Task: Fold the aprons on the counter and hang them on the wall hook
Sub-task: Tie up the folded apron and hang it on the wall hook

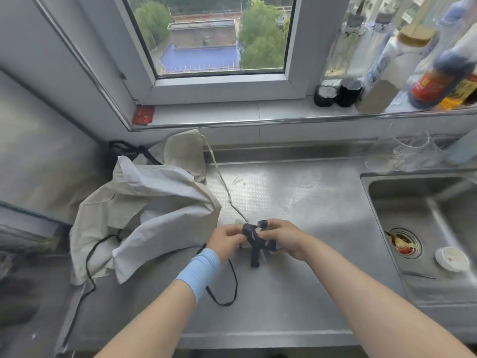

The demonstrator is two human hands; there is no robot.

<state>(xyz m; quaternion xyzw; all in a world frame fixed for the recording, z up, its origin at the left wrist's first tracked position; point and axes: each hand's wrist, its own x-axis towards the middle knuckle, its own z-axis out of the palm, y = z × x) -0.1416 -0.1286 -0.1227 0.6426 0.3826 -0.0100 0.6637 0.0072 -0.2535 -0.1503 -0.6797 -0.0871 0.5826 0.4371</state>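
Your aprons [160, 202] and dark strap [255, 241] are matt, creased cloth, your counter [296, 280] dull brushed steel with a dimpled patch, your sink [382, 202] glossier steel.

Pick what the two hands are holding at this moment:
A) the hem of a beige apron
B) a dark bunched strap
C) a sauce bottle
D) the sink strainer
B: the left hand and the right hand both pinch the dark bunched strap over the counter, while the beige aprons lie crumpled off to the left, ungripped.
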